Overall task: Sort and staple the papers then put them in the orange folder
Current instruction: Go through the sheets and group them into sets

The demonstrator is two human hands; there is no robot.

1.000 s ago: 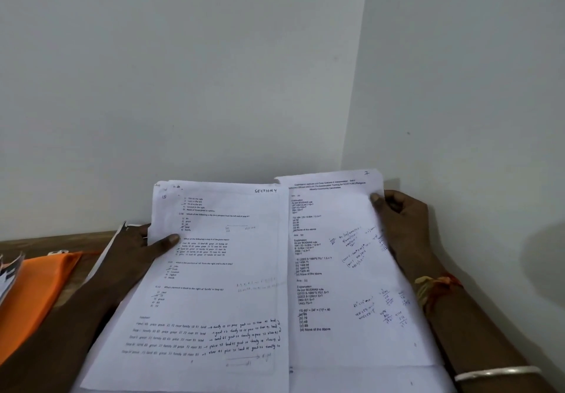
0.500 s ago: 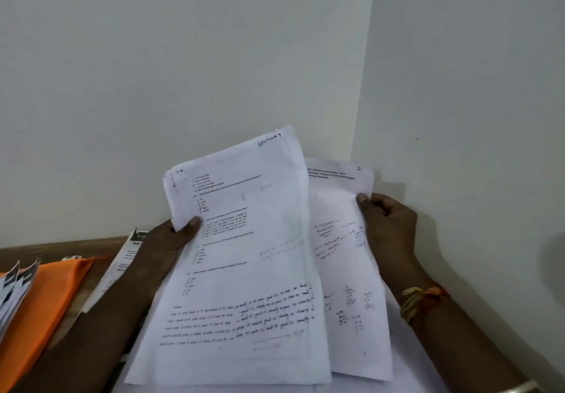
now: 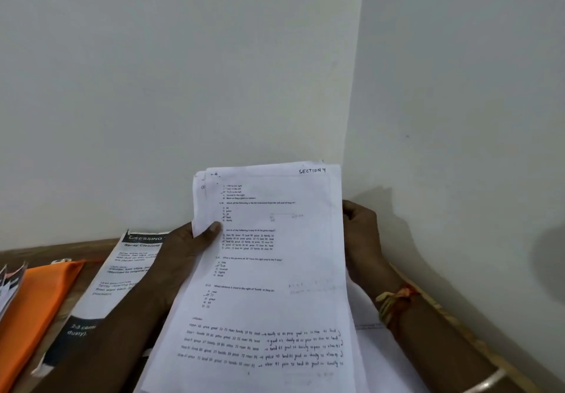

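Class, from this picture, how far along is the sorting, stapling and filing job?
Done: the papers look gathered into one stack, Section 4 page on top. In hand: the left hand and right hand grip its sides. Left: nothing shows them stapled, and the orange folder lies aside on the left, so stapling and filing likely remain.

A wooden table [image 3: 61,249] fills the wall corner, bearing an orange folder [image 3: 39,307] at its left, a printed leaflet [image 3: 122,273] just beside that, and partly hidden white sheets [image 3: 367,316] near its right edge, while fanned pages [image 3: 9,285] overlap the folder's left side.
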